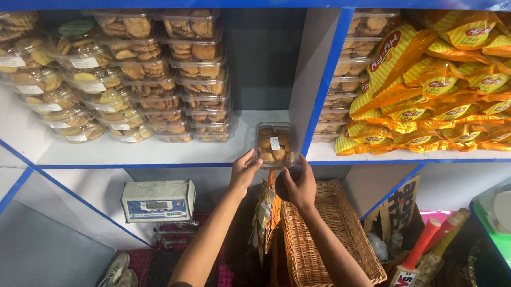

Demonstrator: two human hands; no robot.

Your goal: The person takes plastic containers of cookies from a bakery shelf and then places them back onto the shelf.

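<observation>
1. At the front edge of the white shelf (154,152), both hands hold one clear plastic box of biscuits (274,144).
2. Left hand (243,172): fingers curled partway, fingertips touching the box's left lower corner; a grip on the side, not wrapped around.
3. Right hand (300,187): fingers bent up under the box's lower right edge, supporting it from below.
4. Box sits upright on the shelf, just left of the blue-edged divider (321,84), small white label on its lid.
5. Left of it, well apart: stacks of clear biscuit boxes (199,72) and round tubs of biscuits (72,82), all on the same shelf.
6. Right of the divider: another stack of clear boxes (349,66), then piled yellow-orange snack packets (452,91).
7. Below the hands: hanging strip of small packets (266,214), touching a wicker basket (327,237).
8. Lower left: white weighing scale (157,200); pair of shoes (116,278) on the floor.
9. Lower right: cricket bats with red handles (426,248), green container (505,231).
</observation>
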